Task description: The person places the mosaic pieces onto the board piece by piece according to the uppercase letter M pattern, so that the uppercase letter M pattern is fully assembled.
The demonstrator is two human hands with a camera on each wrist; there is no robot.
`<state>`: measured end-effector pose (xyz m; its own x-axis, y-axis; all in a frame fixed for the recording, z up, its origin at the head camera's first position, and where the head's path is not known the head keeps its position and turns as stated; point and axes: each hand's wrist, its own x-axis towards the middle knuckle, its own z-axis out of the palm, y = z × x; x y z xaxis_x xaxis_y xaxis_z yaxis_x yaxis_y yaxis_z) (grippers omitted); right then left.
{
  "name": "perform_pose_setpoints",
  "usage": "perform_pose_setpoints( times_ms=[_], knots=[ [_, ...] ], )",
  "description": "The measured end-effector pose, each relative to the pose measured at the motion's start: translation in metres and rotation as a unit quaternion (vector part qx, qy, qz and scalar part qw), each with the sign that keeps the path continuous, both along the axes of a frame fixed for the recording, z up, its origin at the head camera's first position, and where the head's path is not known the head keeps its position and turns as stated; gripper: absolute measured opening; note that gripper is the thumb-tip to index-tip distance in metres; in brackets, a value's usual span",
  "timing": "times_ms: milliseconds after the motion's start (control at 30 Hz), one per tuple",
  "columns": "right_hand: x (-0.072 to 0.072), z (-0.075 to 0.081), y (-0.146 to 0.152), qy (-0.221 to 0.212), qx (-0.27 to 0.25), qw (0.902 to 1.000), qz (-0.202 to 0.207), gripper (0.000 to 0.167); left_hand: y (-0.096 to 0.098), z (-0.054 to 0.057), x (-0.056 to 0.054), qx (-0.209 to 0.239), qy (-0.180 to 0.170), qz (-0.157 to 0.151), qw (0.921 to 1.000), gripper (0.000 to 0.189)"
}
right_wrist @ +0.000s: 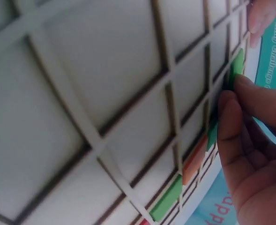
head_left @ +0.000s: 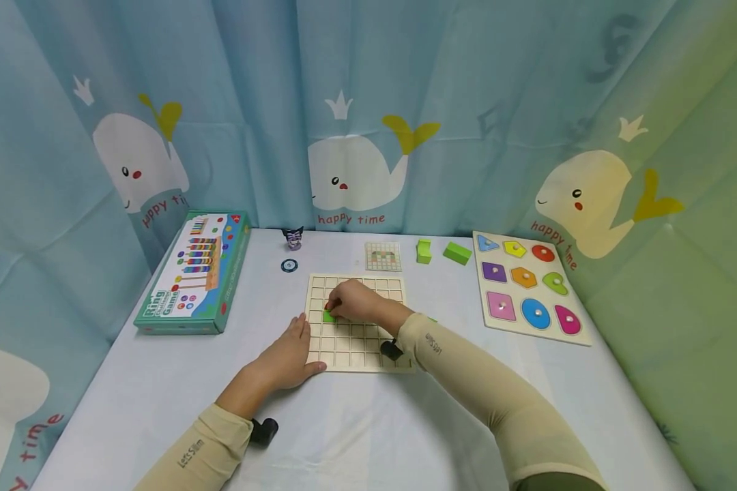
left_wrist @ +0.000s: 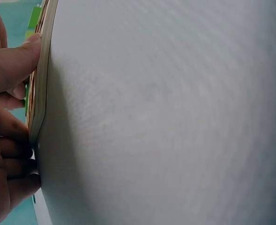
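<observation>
A wooden grid board [head_left: 361, 358] lies flat in front of me, square cells framed by raised strips. My right hand [head_left: 355, 302] pinches a small green tile [right_wrist: 238, 65] between thumb and index finger, low over the board's left part. Nearby cells hold another green tile [right_wrist: 212, 134], an orange tile [right_wrist: 194, 160] and a further green tile [right_wrist: 167, 198], largely covered by the hand in the head view. My left hand [head_left: 287, 356] rests at the board's near left corner. Its fingers lie straight along the left edge, the thumb [left_wrist: 23, 58] against the near edge.
Behind the board lie a printed grid card [head_left: 383, 257] and green blocks [head_left: 457, 253]. A boxed ring game [head_left: 193, 273] stands left, a shape puzzle [head_left: 531, 290] right. A small figurine [head_left: 293, 239] and a round token [head_left: 289, 265] sit at the back, before the curtain.
</observation>
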<state>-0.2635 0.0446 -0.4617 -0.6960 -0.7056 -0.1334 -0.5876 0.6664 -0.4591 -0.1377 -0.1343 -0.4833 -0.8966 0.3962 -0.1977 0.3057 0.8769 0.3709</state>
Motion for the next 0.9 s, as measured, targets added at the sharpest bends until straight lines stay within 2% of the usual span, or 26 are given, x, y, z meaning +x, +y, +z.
perform_pose_setpoints(
  times_ms=[300,467,633,900],
  knots=[
    [0.003,-0.003,-0.002,0.019,0.010,0.9997,-0.010,0.006,0.000,0.001,0.002,0.005,0.005,-0.002,1.0000,0.090],
    [0.007,-0.002,0.003,0.015,0.004,0.9999,-0.007,0.010,-0.001,0.000,0.003,0.010,0.002,0.000,0.9999,0.091],
    [0.010,0.004,0.018,0.026,-0.032,0.9991,-0.006,0.014,-0.002,0.000,0.003,0.007,0.003,0.003,1.0000,0.091],
    [0.015,0.020,0.055,0.003,-0.074,0.9965,-0.039,0.015,-0.001,-0.002,0.002,0.009,0.006,0.003,0.9999,0.092]
  ],
)
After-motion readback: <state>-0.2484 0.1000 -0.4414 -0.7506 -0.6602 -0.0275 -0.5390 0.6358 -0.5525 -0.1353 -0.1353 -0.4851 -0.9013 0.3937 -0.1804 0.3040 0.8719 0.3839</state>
